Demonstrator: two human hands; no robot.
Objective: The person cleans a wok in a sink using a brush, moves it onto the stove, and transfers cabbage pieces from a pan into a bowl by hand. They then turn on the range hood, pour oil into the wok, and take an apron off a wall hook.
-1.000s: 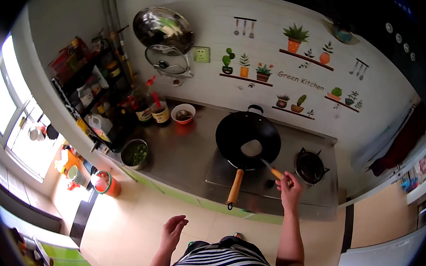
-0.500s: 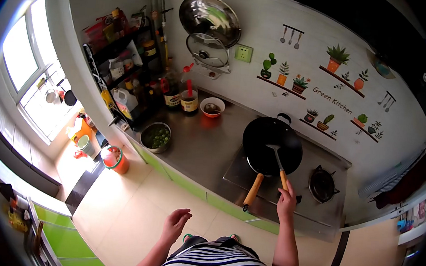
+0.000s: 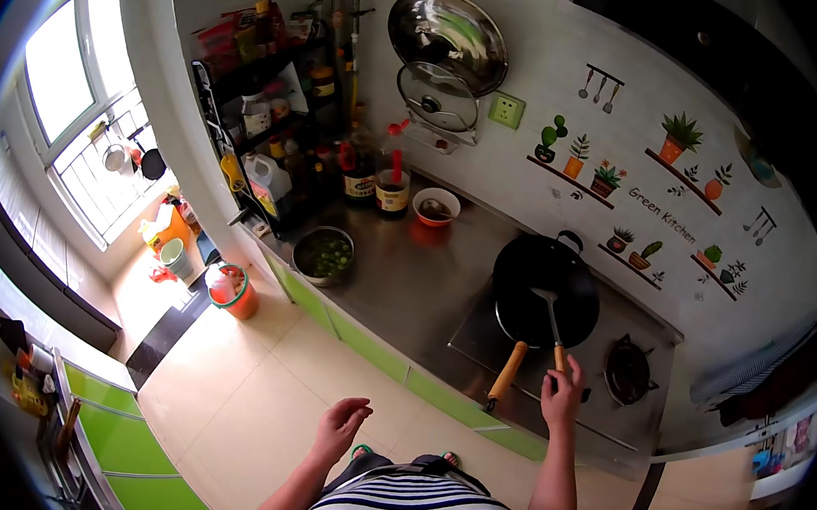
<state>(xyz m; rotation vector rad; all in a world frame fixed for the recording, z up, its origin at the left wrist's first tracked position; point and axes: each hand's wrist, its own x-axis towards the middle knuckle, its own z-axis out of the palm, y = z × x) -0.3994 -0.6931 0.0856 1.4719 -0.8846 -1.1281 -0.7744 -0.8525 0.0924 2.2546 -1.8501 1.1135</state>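
A black wok [image 3: 529,292] sits over the left part of the stove, its wooden handle [image 3: 508,372] pointing toward me. Inside it rests the metal head of a spatula [image 3: 557,324]. My right hand [image 3: 562,391] is closed around the end of the spatula's wooden grip. Well to the left, my left hand [image 3: 341,428] hangs in the air over the floor, fingers loosely curved and apart from the thumb, with nothing in it.
On the steel counter [image 3: 396,292] stand a metal bowl [image 3: 323,256] of green vegetable pieces, a small bowl [image 3: 436,207] and sauce bottles [image 3: 392,192]. A second burner [image 3: 630,370] lies right of the wok. Pot lids [image 3: 448,42] hang on the wall.
The camera view has shifted, so the counter and wok appear farther right. My right hand still holds the spatula in the wok. My left hand has barely moved.
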